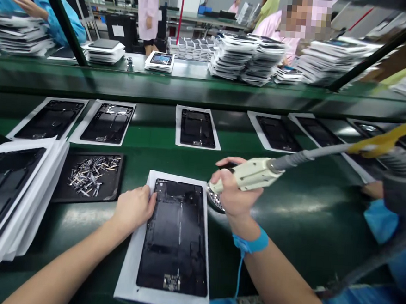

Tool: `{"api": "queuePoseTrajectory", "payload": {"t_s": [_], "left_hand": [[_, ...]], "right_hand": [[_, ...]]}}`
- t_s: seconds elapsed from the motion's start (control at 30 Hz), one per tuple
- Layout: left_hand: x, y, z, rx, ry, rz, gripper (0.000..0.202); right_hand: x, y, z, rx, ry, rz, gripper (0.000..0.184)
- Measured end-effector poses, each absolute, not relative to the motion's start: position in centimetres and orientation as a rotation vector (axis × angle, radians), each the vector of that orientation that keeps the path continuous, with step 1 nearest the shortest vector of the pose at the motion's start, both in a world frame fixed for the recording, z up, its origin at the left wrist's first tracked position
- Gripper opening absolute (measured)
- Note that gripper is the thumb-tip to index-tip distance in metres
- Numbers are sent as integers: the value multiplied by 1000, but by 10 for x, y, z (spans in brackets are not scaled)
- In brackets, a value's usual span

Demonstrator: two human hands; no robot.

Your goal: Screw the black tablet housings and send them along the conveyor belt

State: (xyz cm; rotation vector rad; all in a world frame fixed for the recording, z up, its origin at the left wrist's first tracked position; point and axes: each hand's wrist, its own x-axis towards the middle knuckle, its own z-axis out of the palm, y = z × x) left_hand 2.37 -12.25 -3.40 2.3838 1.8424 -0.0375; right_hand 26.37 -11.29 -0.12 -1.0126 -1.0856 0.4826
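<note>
A black tablet back panel (176, 236) lies on a white sheet (130, 267) on the green belt right in front of me. My left hand (134, 207) rests on the sheet's upper left corner, fingers curled against the panel's edge. My right hand (233, 189) is wrapped round a cream electric screwdriver (253, 174) whose hose runs off to the right. Its tip points down over a small round dish of screws (215, 200) beside the panel. A blue strap (252, 243) circles my right wrist.
A black tray of small metal parts (92, 176) sits to the left, beside a stack of panels on white sheets (8, 198). Several more panels (197, 127) lie across the belt behind. Stacked devices (247, 55) and other workers stand beyond. A co-worker's blue sleeve (382, 220) is at right.
</note>
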Motion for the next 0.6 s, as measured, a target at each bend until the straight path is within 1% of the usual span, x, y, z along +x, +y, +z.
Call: {"api": "queuePoseTrajectory", "payload": {"t_s": [0.1, 0.27, 0.43, 0.6], "left_hand": [[30, -122, -31, 2345, 1821, -149, 32], [29, -120, -26, 2265, 1830, -233, 34], [29, -120, -25, 2240, 1822, -251, 35], [27, -121, -29, 2252, 1814, -240, 34]], "right_hand": [[285, -119, -10, -1078, -1066, 433, 15], [288, -118, -16, -1106, -1066, 430, 19], [285, -118, -14, -1125, -1063, 454, 22], [286, -117, -18, -1130, -1053, 473, 20]]}}
